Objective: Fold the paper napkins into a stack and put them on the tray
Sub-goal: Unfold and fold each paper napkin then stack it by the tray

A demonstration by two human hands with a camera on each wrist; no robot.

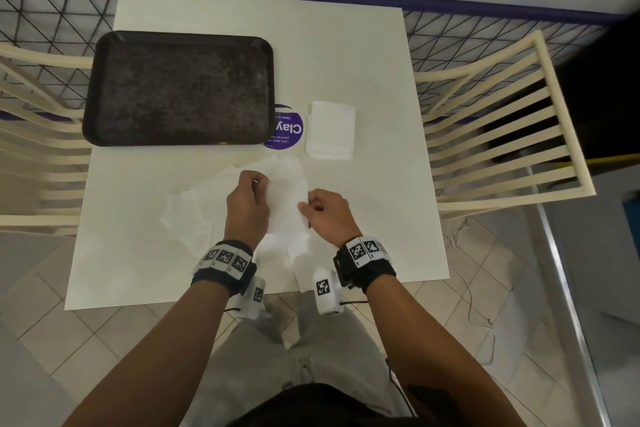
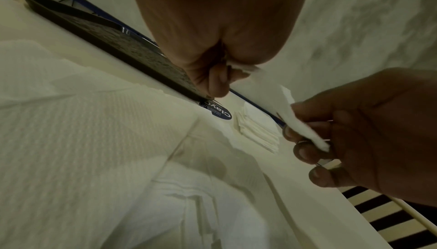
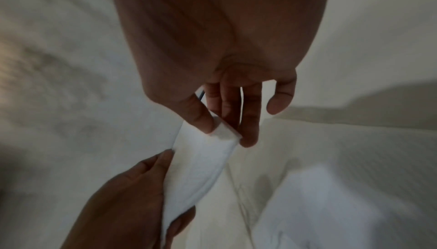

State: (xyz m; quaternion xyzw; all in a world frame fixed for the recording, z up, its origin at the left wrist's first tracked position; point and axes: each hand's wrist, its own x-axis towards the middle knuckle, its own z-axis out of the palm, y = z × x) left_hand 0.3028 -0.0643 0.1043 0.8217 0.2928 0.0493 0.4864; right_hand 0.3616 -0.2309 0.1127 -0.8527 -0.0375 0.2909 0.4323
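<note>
Both hands hold one white paper napkin [image 1: 285, 199] above the table, folded to a narrow strip. My left hand [image 1: 247, 199] pinches its left edge; my right hand [image 1: 320, 210] pinches the right edge between thumb and fingers. The napkin [image 3: 201, 161] shows the same pinch in the right wrist view, and the napkin [image 2: 290, 114] spans both hands in the left wrist view. Several unfolded napkins [image 1: 194, 208] lie loose on the table under and left of the hands. A stack of folded napkins [image 1: 331, 130] sits right of the dark tray [image 1: 93, 97], which holds nothing.
A round purple sticker [image 1: 289, 130] lies between tray and folded stack. The white table [image 1: 381, 62] has cream slatted chairs on the left [image 1: 38, 149] and right [image 1: 502, 121]. A wire-grid fence with a purple rail [image 1: 450, 3] runs behind. A cord lies on the tiled floor [image 1: 478, 315].
</note>
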